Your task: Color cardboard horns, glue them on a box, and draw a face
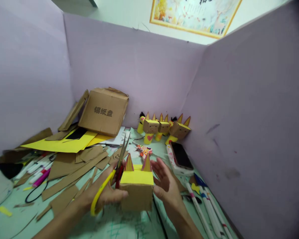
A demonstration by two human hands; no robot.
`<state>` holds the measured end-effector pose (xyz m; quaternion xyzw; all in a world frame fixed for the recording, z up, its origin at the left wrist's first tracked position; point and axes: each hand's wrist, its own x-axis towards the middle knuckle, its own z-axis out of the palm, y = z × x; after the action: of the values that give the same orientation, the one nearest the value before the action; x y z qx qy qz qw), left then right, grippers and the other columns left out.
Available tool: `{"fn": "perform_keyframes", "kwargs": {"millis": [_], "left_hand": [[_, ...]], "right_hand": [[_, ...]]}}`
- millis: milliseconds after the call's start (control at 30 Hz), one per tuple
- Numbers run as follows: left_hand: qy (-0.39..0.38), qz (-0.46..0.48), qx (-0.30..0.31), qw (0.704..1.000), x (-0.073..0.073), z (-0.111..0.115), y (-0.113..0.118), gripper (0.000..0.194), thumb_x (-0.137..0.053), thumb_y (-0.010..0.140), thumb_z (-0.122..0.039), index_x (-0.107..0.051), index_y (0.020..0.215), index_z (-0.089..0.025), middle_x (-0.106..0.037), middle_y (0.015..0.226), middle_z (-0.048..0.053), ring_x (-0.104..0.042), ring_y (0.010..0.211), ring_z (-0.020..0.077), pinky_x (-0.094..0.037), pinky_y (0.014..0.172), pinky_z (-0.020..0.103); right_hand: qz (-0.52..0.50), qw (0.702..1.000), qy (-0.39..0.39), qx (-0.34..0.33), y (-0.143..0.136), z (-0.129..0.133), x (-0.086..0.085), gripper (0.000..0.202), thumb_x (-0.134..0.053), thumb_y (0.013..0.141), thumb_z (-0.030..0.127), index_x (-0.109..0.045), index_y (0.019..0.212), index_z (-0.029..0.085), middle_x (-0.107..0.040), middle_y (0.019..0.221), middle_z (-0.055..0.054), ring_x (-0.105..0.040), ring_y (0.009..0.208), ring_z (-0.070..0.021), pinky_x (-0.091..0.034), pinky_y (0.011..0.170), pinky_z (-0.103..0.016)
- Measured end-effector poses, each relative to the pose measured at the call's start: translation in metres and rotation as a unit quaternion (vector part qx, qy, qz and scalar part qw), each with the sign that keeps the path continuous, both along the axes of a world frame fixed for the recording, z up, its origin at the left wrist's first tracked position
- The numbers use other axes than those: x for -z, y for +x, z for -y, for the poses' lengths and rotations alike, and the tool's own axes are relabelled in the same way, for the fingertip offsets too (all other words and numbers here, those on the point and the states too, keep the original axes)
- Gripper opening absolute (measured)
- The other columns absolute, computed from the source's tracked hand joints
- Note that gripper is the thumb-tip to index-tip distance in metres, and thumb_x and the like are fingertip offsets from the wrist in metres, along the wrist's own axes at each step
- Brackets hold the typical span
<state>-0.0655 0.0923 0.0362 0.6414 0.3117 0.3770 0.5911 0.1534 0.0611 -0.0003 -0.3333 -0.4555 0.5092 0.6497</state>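
Between my hands stands a small cardboard box head (137, 197), with yellow paper on top and two pointed ears, their edges purple. My left hand (109, 192) has its thumb against the box's left side. The same hand holds yellow-handled scissors (102, 191), blades upward and slightly apart; a red part shows beside the box. My right hand (168, 187) is open at the box's right side, fingers apart and thumb at its edge; whether it bears any weight I cannot tell.
Cardboard scraps (74, 172), yellow paper (62, 144) and markers (41, 176) cover the left. A large cardboard box (104, 113) leans behind. Several finished cardboard figures (150, 127) stand at the back. A phone (181, 155) and white pens (199, 212) lie right. Purple panels (134, 69) surround the table.
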Motion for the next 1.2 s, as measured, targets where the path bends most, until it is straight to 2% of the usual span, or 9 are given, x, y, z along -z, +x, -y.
{"fn": "perform_keyframes", "kwargs": {"millis": [67,133,300,433,600,833,967,1067,1200], "left_hand": [[-0.007,-0.018,0.005,1.000,0.002,0.001,0.003,0.060,-0.069,0.060,-0.020,-0.042,0.115,-0.024,-0.061,0.107,0.004,-0.059,0.099,0.0249,-0.048,0.084,0.032],[0.005,-0.045,0.004,0.999,0.004,0.001,0.006,0.062,-0.071,0.060,-0.020,-0.042,0.115,-0.024,-0.061,0.106,0.003,-0.059,0.097,0.0232,-0.048,0.083,0.030],[0.024,-0.134,-0.009,0.991,0.007,-0.001,0.007,0.052,-0.072,0.058,-0.020,-0.046,0.103,-0.022,-0.060,0.095,0.000,-0.058,0.092,0.0234,-0.048,0.079,0.030],[0.023,-0.144,-0.014,0.989,0.004,-0.001,0.008,0.055,-0.073,0.056,-0.022,-0.043,0.102,-0.022,-0.059,0.094,0.000,-0.057,0.093,0.0243,-0.049,0.075,0.030],[0.030,-0.177,-0.021,0.984,-0.004,0.000,0.013,0.054,-0.073,0.055,-0.022,-0.043,0.099,-0.022,-0.057,0.091,0.000,-0.057,0.090,0.0239,-0.048,0.070,0.029],[0.028,-0.194,-0.028,0.980,-0.011,0.004,0.016,0.053,-0.071,0.053,-0.019,-0.043,0.097,-0.022,-0.059,0.091,-0.001,-0.057,0.087,0.0228,-0.048,0.072,0.031],[0.034,-0.196,-0.029,0.980,-0.010,0.005,0.014,0.053,-0.071,0.051,-0.018,-0.043,0.096,-0.021,-0.058,0.089,-0.002,-0.057,0.086,0.0225,-0.048,0.071,0.030],[0.032,-0.185,-0.031,0.982,-0.002,0.002,0.011,0.054,-0.073,0.052,-0.018,-0.045,0.098,-0.021,-0.058,0.091,-0.001,-0.057,0.088,0.0231,-0.049,0.072,0.031],[-0.006,-0.047,-0.046,0.998,0.011,-0.003,0.012,0.057,-0.078,0.053,-0.023,-0.048,0.102,-0.021,-0.060,0.098,0.002,-0.058,0.095,0.0252,-0.049,0.078,0.034]], "right_hand": [[0.021,0.995,-0.014,-0.099,0.001,0.000,-0.005,0.093,-0.084,0.050,0.054,-0.048,0.131,0.025,-0.049,0.139,-0.014,-0.040,0.131,-0.0336,-0.033,0.104,-0.048],[0.054,0.989,-0.026,-0.134,0.000,0.000,-0.009,0.096,-0.087,0.048,0.051,-0.047,0.130,0.023,-0.048,0.140,-0.014,-0.041,0.130,-0.0327,-0.030,0.106,-0.047],[0.109,0.984,-0.048,-0.132,0.001,0.000,-0.004,0.087,-0.086,0.056,0.041,-0.043,0.128,0.022,-0.050,0.136,-0.014,-0.047,0.124,-0.0313,-0.033,0.103,-0.048],[0.100,0.982,-0.044,-0.155,0.005,-0.001,-0.004,0.082,-0.085,0.058,0.037,-0.043,0.127,0.021,-0.050,0.136,-0.014,-0.046,0.125,-0.0318,-0.033,0.103,-0.048],[0.088,0.980,-0.054,-0.171,0.005,-0.001,-0.010,0.077,-0.086,0.057,0.028,-0.046,0.122,0.021,-0.050,0.136,-0.013,-0.043,0.128,-0.0297,-0.030,0.106,-0.046],[0.086,0.978,-0.076,-0.175,0.006,0.000,-0.011,0.077,-0.087,0.054,0.030,-0.049,0.121,0.022,-0.052,0.132,-0.011,-0.041,0.129,-0.0309,-0.031,0.105,-0.047],[0.085,0.978,-0.074,-0.177,0.005,0.000,-0.010,0.080,-0.087,0.053,0.030,-0.047,0.122,0.022,-0.048,0.136,-0.011,-0.039,0.130,-0.0309,-0.029,0.106,-0.047],[0.089,0.976,-0.066,-0.187,0.005,-0.001,-0.009,0.082,-0.086,0.056,0.032,-0.044,0.126,0.022,-0.045,0.139,-0.014,-0.039,0.130,-0.0308,-0.029,0.106,-0.048],[0.096,0.978,-0.068,-0.173,0.006,-0.002,-0.005,0.100,-0.088,0.053,0.037,-0.032,0.136,0.026,-0.037,0.146,-0.013,-0.035,0.133,-0.0301,-0.024,0.109,-0.048]]}}
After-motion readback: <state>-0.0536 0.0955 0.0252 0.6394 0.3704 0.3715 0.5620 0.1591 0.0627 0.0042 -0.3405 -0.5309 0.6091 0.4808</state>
